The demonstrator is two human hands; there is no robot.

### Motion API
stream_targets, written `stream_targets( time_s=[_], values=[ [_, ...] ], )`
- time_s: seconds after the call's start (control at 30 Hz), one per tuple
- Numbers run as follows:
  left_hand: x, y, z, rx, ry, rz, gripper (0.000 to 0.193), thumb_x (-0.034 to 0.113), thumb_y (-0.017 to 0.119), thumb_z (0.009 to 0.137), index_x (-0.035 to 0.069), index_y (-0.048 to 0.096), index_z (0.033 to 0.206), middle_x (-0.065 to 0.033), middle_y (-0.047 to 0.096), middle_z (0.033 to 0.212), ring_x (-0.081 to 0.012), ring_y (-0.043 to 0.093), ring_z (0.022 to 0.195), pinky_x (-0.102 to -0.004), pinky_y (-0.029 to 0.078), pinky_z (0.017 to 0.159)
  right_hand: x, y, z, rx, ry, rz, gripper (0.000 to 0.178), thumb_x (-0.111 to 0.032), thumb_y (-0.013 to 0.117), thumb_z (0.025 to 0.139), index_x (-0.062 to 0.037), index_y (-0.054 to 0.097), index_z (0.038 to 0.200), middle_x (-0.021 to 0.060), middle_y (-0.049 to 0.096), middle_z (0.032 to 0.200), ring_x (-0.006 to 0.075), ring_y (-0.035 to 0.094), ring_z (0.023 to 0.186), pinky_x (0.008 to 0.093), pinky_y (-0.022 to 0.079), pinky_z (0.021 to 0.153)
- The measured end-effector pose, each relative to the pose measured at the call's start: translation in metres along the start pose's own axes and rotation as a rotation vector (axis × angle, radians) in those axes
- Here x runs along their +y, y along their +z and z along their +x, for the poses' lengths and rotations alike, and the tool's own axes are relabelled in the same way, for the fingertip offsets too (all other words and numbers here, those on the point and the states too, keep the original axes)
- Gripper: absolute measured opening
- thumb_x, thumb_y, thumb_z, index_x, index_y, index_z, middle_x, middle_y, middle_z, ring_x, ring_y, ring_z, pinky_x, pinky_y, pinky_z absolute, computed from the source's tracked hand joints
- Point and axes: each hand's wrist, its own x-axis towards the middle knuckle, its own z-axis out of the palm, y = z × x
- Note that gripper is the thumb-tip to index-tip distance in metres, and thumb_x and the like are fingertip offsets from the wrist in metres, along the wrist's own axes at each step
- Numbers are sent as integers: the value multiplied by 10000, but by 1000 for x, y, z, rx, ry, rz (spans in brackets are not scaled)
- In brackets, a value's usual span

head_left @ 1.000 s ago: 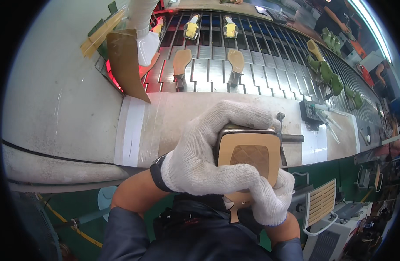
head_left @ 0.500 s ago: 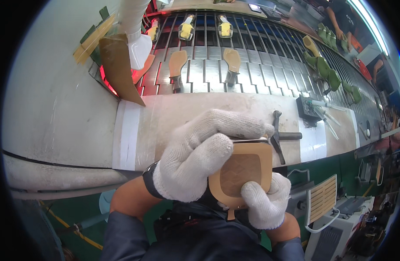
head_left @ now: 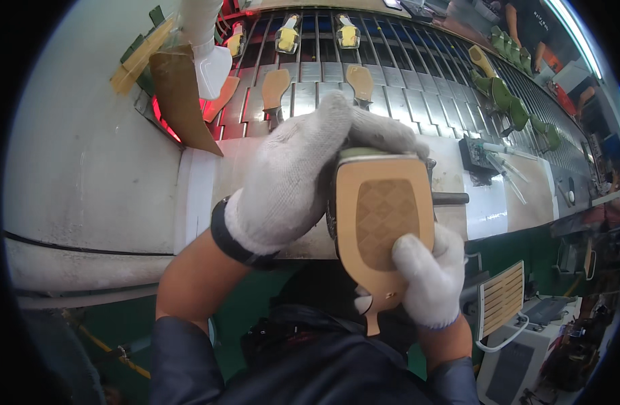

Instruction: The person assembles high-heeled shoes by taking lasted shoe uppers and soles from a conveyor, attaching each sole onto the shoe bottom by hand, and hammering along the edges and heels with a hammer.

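A shoe with a tan sole (head_left: pixel 389 226) is held sole up in front of me, its toe pointing away. A strip of green shows at its toe edge, and a brown diamond pattern marks the forefoot. My left hand (head_left: pixel 293 169), in a white knitted glove, curves its fingers over the toe end. My right hand (head_left: pixel 433 277), gloved alike, grips the right side, its thumb pressed on the sole. Behind the shoe lies a hammer (head_left: pixel 450 198); only part of it shows, mostly the handle.
Loose tan soles (head_left: pixel 276 90) and yellow-and-clear shoe pieces (head_left: pixel 288 35) sit on the slatted metal conveyor (head_left: pixel 310 128). Green shoes (head_left: pixel 509 106) line its right part. A dark block with syringe-like tubes (head_left: pixel 478 160) stands on the bench. A white nozzle (head_left: pixel 214 71) hangs left.
The shoe and both hands have moved up, away from my body. The sole now faces me more fully. My left fingers have shifted higher around the toe, and the shoe covers most of the hammer.
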Motion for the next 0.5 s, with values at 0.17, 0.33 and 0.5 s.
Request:
stream_targets(
  time_s=[0.17,0.33,0.5],
  values=[
    [-31,2,10,-1,127,-217,554,409,477,1215,-61,670,1435,-157,760,1345,-220,732,1230,-373,561,1128,-2,-24,17,-61,18,72,396,-221,633,1127,106,654,1349,201,802,1025,229,795,737,346,676,617],
    [-36,7,16,-33,176,-38,547,373,500,1205,-68,581,1518,-201,711,1419,-247,703,1290,-394,571,1123,1,-26,18,36,-125,-73,414,-259,630,1141,104,651,1339,213,800,1022,234,797,726,349,694,611],
    [-43,2,14,-63,232,75,555,280,501,1194,-68,450,1623,-255,640,1536,-309,644,1422,-442,518,1209,0,-28,20,45,-111,-37,444,-278,628,1145,115,634,1351,208,800,1024,225,793,725,340,690,604]
  ],
)
